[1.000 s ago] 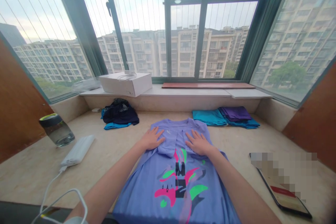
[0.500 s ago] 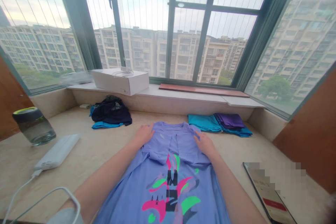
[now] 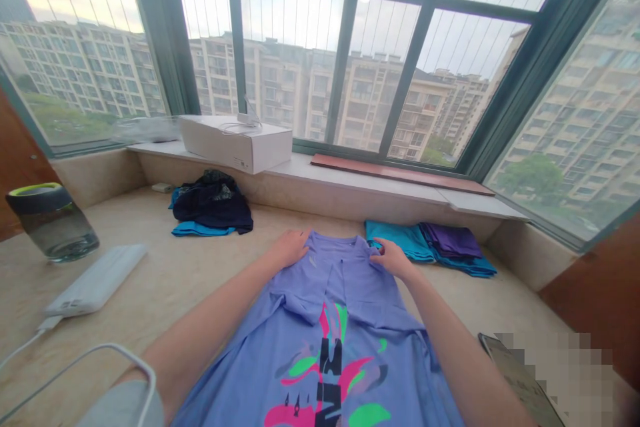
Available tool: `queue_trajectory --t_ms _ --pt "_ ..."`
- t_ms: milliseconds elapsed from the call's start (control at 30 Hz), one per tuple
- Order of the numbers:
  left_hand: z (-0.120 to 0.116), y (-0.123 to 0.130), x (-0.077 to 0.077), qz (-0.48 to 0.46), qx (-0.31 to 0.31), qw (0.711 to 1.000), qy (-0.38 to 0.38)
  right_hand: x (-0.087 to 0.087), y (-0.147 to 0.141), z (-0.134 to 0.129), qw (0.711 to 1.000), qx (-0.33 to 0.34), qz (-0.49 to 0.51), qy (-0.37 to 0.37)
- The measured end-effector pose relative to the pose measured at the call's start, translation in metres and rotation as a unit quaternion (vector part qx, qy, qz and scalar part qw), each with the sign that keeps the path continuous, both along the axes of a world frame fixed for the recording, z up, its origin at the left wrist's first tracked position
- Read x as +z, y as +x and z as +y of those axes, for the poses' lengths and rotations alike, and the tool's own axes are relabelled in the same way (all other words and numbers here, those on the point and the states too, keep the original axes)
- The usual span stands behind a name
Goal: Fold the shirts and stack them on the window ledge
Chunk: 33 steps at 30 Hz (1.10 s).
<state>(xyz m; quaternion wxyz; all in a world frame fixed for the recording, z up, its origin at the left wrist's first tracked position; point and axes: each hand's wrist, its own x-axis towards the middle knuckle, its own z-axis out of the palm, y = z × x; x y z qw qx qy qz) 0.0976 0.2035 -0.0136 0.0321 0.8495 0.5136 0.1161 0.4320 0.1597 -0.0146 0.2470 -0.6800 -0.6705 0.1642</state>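
Observation:
A purple-blue shirt (image 3: 310,320) with a pink, green and black print lies spread on the stone-like surface, its collar toward the window. My left hand (image 3: 291,248) is closed on the shirt's left shoulder beside the collar. On the other side of the collar, my right hand (image 3: 393,257) pinches the right shoulder, thumb and fingers together on the fabric. The lower part of the shirt runs out of view at the bottom.
Dark clothes (image 3: 213,203) lie at the back left, folded turquoise (image 3: 397,238) and purple (image 3: 453,240) cloths at the back right. A bottle (image 3: 54,223), a power bank (image 3: 95,280) with cable, a phone (image 3: 520,373) and a white box (image 3: 235,143) are around.
The view has shifted and tilted slightly. My right hand's fingers have drawn together on the shirt's shoulder; my left hand stays at the other shoulder.

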Motion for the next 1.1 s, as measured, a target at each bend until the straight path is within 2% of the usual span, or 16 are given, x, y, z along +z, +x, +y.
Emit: queue_trajectory --t_ms 167,333,533,733,800,900,1000,1100 --pt "-0.005 -0.010 0.001 -0.017 -0.010 1.000 0.002 0.019 0.019 0.004 0.999 -0.013 0.010 0.031" --pt "-0.007 -0.028 0.005 -0.050 -0.023 0.998 -0.009 0.039 0.040 -0.007 0.995 -0.021 0.082 0.044" --pt "-0.012 -0.038 0.018 -0.046 -0.046 0.998 -0.012 0.045 0.045 -0.024 0.978 0.005 0.205 -0.025" --pt "-0.020 -0.032 0.030 -0.059 -0.065 0.996 0.000 0.049 0.040 -0.032 0.959 0.054 0.252 -0.116" --pt "-0.023 -0.029 0.033 -0.062 -0.060 0.996 -0.003 0.045 0.034 -0.033 0.955 0.093 0.239 -0.151" --pt "-0.026 -0.027 0.038 -0.062 -0.043 0.997 -0.009 0.036 0.026 -0.033 0.969 0.129 0.136 -0.162" --pt "-0.030 -0.032 0.043 -0.057 -0.028 0.998 -0.011 0.029 0.023 -0.033 0.980 0.124 0.035 -0.151" --pt "-0.034 -0.041 0.049 -0.045 -0.019 0.999 -0.021 0.030 0.025 -0.031 0.986 0.108 -0.009 -0.125"
